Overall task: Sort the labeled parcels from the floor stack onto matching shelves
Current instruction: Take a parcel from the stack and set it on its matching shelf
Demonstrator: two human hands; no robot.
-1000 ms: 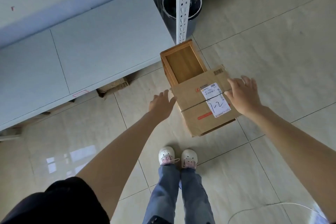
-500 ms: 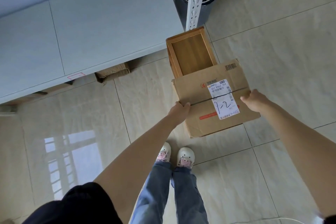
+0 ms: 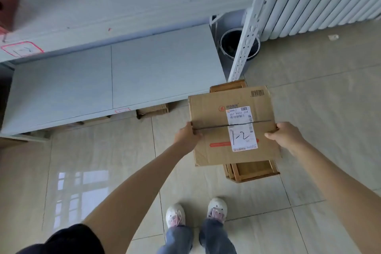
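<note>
Pale glossy floor tiles (image 3: 115, 163) fill the lower half of the view, with the person's white shoes (image 3: 195, 212) at six o'clock and a window reflection at eight o'clock. Just above the shoes, a little right of centre, the cardboard parcel (image 3: 214, 150) is now up off the floor stack and held level between both hands, where half a second ago it sat lower, lying across the wooden crate (image 3: 253, 171); the crate now shows beneath and behind it, its near edge poking out at five o'clock of the parcel. The left hand (image 3: 186, 135) grips the parcel's left edge at the tape seam, fingers curled under and thumb on top; the right hand (image 3: 286, 135) clasps the right edge the same way, thumb pressed on the lid. I judge the pick-up done and the carry to a shelf about to begin. On the lid a white shipping label (image 3: 242, 128) carries a handwritten "1-2" in black marker, above it the printed code "507 P804 304" with barcodes; a red logo with small characters I cannot read sits to the label's left, a red stripe below, and a black barcode is printed at the far right corner. Farther off, the grey lower shelf (image 3: 103, 80) spans nine to twelve o'clock with a small red-edged tag (image 3: 122, 110) on its front lip, unreadable; the shelf above bears a larger red-bordered tag (image 3: 22, 49) at ten o'clock, its writing blurred. At one o'clock stand the white perforated upright (image 3: 250, 27), a dark bin (image 3: 235, 45) and a white radiator (image 3: 321, 0).
</note>
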